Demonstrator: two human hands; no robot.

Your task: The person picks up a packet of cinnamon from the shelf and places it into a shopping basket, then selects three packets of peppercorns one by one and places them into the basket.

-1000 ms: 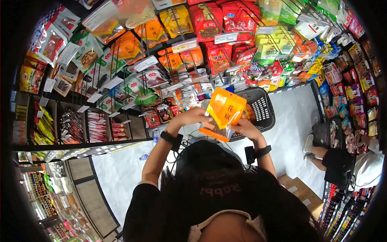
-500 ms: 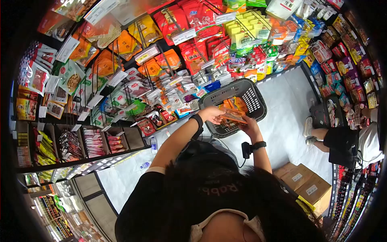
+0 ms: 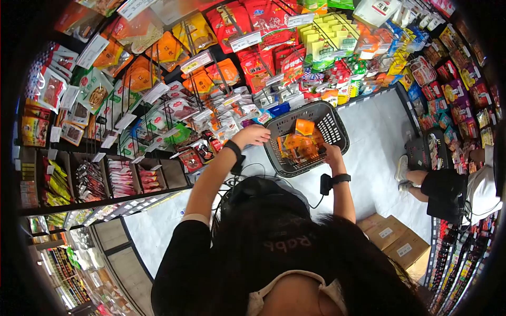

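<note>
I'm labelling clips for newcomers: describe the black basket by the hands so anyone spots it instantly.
Start at the wall of hanging packets; pale floor lies below. Between the person's left hand and right hand is the black basket. Unlike the dark container near another person's shoes, it sits by these hands, orange packets inside.

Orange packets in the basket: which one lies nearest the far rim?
The packet highest in the head view; the other packets all lie lower in the picture.

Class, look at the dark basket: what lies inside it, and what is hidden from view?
Inside the basket lie several orange packets, some overlapping. What lies beneath them, including the basket's bottom there, is covered and cannot be seen.
</note>
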